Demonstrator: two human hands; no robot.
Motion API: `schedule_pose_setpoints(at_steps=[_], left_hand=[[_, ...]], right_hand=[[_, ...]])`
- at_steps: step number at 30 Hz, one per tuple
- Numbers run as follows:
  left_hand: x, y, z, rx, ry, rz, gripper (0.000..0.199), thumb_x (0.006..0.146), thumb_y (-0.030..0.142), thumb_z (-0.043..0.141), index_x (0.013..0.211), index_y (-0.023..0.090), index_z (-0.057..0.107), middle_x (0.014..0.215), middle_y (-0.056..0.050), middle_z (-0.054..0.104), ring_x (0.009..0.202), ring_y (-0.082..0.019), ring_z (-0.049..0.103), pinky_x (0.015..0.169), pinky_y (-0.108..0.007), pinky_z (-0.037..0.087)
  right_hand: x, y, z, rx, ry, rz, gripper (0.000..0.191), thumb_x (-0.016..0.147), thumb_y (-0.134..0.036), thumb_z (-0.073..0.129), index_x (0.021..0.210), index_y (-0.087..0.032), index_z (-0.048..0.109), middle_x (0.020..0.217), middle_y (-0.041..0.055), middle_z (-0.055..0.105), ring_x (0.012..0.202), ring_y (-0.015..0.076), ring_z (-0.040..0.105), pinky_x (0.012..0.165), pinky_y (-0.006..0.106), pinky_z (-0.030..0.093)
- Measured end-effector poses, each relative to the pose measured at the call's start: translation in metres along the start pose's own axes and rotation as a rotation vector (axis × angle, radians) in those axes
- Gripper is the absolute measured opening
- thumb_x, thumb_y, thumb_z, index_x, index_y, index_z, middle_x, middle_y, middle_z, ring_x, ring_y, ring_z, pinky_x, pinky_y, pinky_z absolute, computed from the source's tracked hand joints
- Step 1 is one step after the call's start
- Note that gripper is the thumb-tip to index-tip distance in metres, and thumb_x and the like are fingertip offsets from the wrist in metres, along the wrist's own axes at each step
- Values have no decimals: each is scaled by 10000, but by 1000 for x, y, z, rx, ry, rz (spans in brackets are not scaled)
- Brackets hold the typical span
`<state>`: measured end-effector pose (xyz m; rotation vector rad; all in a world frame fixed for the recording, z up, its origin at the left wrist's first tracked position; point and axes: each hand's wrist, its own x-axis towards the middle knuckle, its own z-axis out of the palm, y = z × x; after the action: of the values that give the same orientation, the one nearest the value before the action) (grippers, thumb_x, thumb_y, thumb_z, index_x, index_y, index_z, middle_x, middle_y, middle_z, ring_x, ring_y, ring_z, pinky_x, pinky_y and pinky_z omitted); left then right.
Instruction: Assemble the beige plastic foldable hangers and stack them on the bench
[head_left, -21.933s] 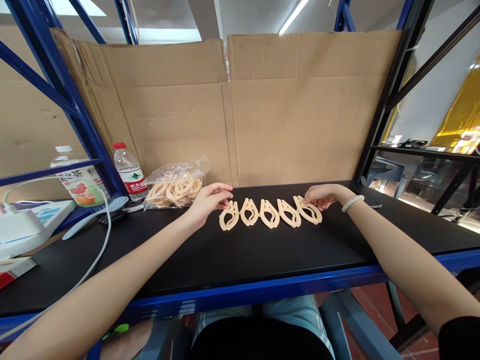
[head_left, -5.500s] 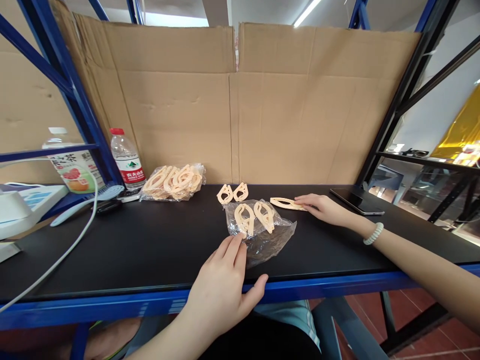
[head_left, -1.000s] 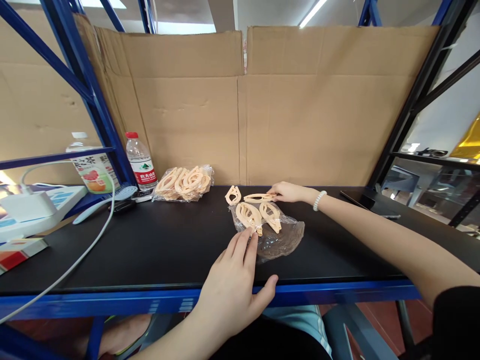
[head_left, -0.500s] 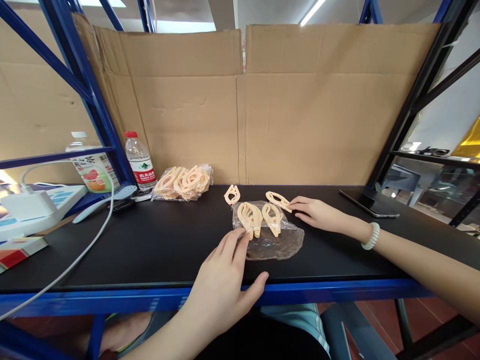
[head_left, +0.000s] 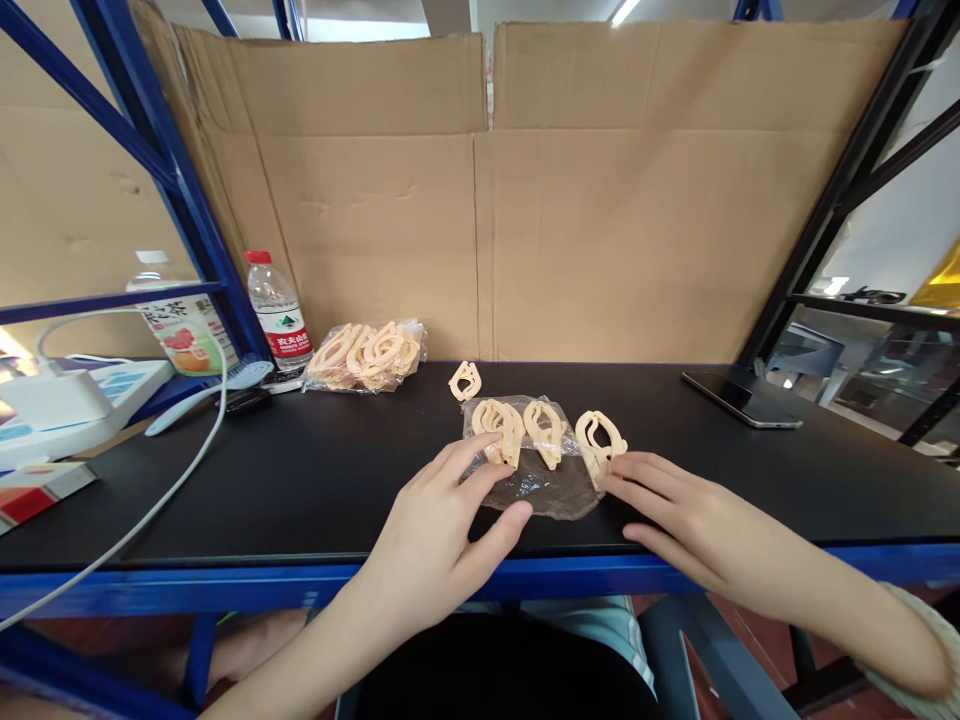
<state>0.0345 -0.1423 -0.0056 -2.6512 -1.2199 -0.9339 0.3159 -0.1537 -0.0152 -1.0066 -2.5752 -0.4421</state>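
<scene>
A clear plastic bag (head_left: pixel 551 488) lies on the black table, with several beige looped pieces (head_left: pixel 499 425) at its left and another beige piece (head_left: pixel 546 432) beside them. Fingertips of my left hand (head_left: pixel 454 535) rest on the left pieces; its thumb is spread away. At the bag's right edge stands out a separate beige looped piece (head_left: pixel 598 440), touched at its lower right by the fingertips of my right hand (head_left: pixel 686 515), whose thumb is apart. Behind the bag is one small beige piece (head_left: pixel 465 381).
Toward the back left are a filled plastic bag (head_left: pixel 366 357), a red-capped bottle (head_left: pixel 279 315) and a pale blue brush (head_left: pixel 202 397). A white cable (head_left: pixel 180 490) crosses the left side. At right lies a phone (head_left: pixel 739 400). Cardboard (head_left: pixel 615 240) stands behind.
My right hand has come nearer, and the looped piece by it has moved from behind the bag to its right edge and turned. My left hand has hardly moved.
</scene>
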Motion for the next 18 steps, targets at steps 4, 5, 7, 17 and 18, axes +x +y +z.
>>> schedule_pose_setpoints(at_steps=[4,5,7,17,18], left_hand=[[2,-4,6,-42,25,1,292,926,358,481,1082,198,669,1304,-94,572,1166,-267,576,992,-432,495],[2,-5,8,-49,35,5,292,924,359,485,1081,195,669,1305,-99,571,1164,-269,577,988,-434,496],[3,-6,10,-56,49,14,293,921,359,490,1083,190,666,1307,-106,568,1167,-273,576,984,-437,497],[3,-6,11,-45,42,14,301,927,369,480,1088,189,659,1327,-103,557,1191,-272,560,993,-434,490],[3,-6,11,-44,43,15,301,927,369,480,1088,189,659,1329,-102,555,1191,-271,560,992,-432,491]], right_hand=[[-18,-27,3,-94,140,-55,363,938,-323,528,1216,-102,605,1147,152,654,1131,274,583,886,398,574],[-21,-32,6,-127,195,-73,321,931,-281,547,1180,-94,623,1108,148,671,1104,270,597,880,393,572],[-26,-40,14,-186,293,-103,239,930,-176,528,1118,-93,650,1043,131,696,1039,256,624,849,381,569],[-20,-42,28,-213,424,-279,346,917,-82,366,1054,-53,683,917,133,717,881,243,662,741,372,565],[-19,-43,29,-208,428,-286,352,914,-82,362,1055,-47,682,923,135,717,882,241,663,746,370,569]])
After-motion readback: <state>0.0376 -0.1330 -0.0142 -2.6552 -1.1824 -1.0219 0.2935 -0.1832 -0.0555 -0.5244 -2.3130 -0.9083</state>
